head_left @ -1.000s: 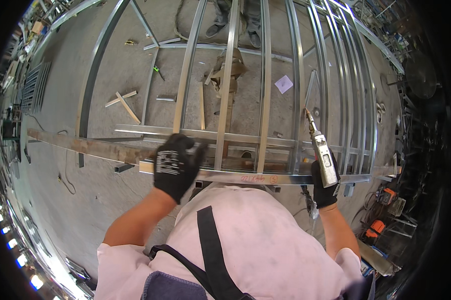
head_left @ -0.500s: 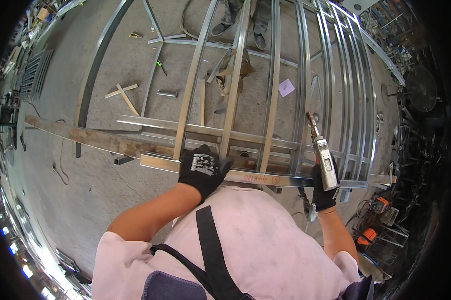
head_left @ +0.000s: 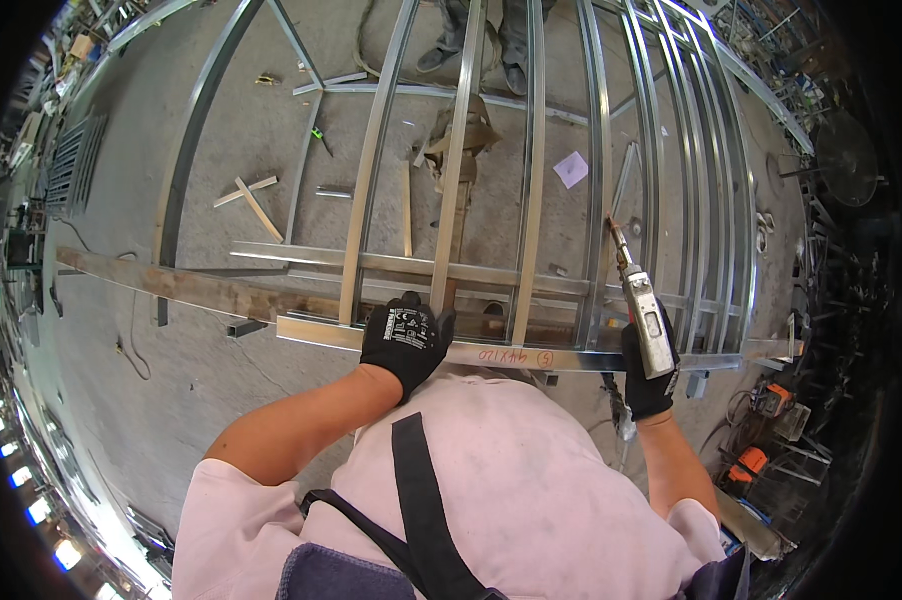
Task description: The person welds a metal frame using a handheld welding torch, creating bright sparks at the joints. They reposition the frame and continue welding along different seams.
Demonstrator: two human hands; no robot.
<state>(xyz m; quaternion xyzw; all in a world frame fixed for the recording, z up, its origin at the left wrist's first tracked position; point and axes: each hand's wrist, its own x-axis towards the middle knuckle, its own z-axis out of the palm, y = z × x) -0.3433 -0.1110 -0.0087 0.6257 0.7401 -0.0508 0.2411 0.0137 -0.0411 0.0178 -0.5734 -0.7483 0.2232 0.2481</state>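
Observation:
A frame of shiny square metal tubes lies across supports in front of me, its long bars running away from my body. My left hand (head_left: 406,338), in a black glove, is closed over the near rail (head_left: 511,356) beside the end of one long bar (head_left: 456,190). Red handwriting marks that rail to the right of the hand. In my right hand (head_left: 648,378), also gloved in black, is a welding gun (head_left: 650,325) with a pale metal body and a copper-coloured tip. Its tip points away from me above the frame's right part; the fingers are partly hidden behind it.
A rusty beam (head_left: 211,288) runs under the frame's near side. Another person's legs and shoes (head_left: 515,78) are at the far side. On the floor lie wood strips (head_left: 258,208), a brown cloth-like heap (head_left: 461,140) and a purple sheet (head_left: 571,170). Orange equipment (head_left: 747,464) stands at right.
My view has shifted slightly, so the frame's long bars appear a little further left. My left hand stays at the near rail and my right hand keeps the welding gun in nearly the same place.

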